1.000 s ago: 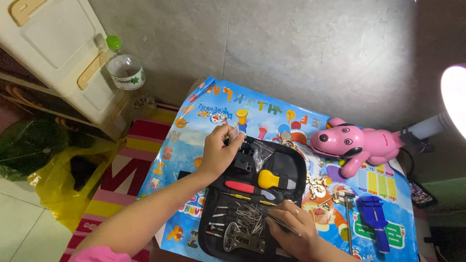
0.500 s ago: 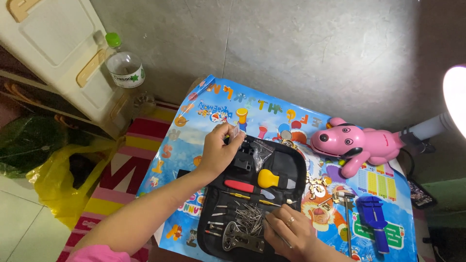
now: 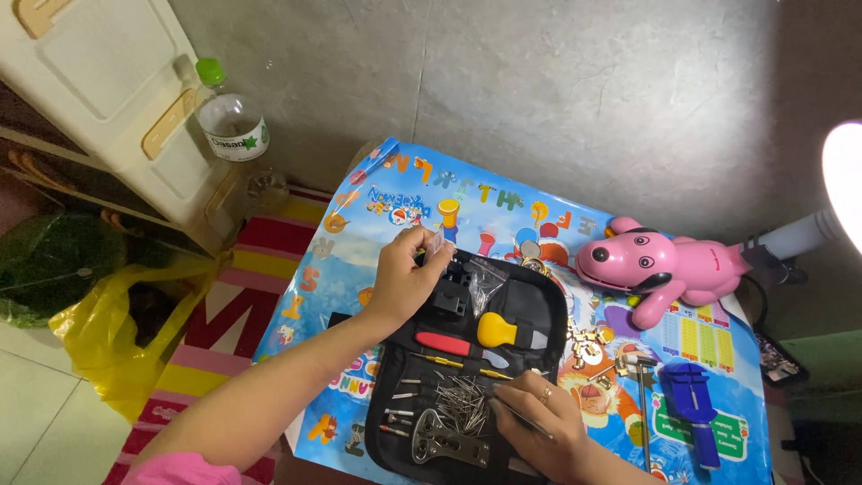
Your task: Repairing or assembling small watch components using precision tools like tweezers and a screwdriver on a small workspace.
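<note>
— two hands at work over one open black kit (image 3: 539,296). why is it laid flat on the desk (image 3: 359,242)?
— flat, every tool shows at once: orange knob (image 3: 496,330), red handle (image 3: 446,343), the heap of pins (image 3: 462,404) loose in the lower half.
— and the left hand (image 3: 406,278)?
— lifted just above the kit's top edge, fingers (image 3: 429,244) closed in a pinch on a small clear packet (image 3: 436,242), held up where the lamp (image 3: 844,180) at the right edge lights it.
— the right hand (image 3: 539,422)?
— low, resting on the kit beside the pins, fingers curled shut around a thin metal tool (image 3: 516,418), its tip toward the heap.
— the rest?
— pink dog toy (image 3: 660,265) and a blue tool (image 3: 691,409) lie apart on the right; a bottle (image 3: 229,112) stands off the desk.
</note>
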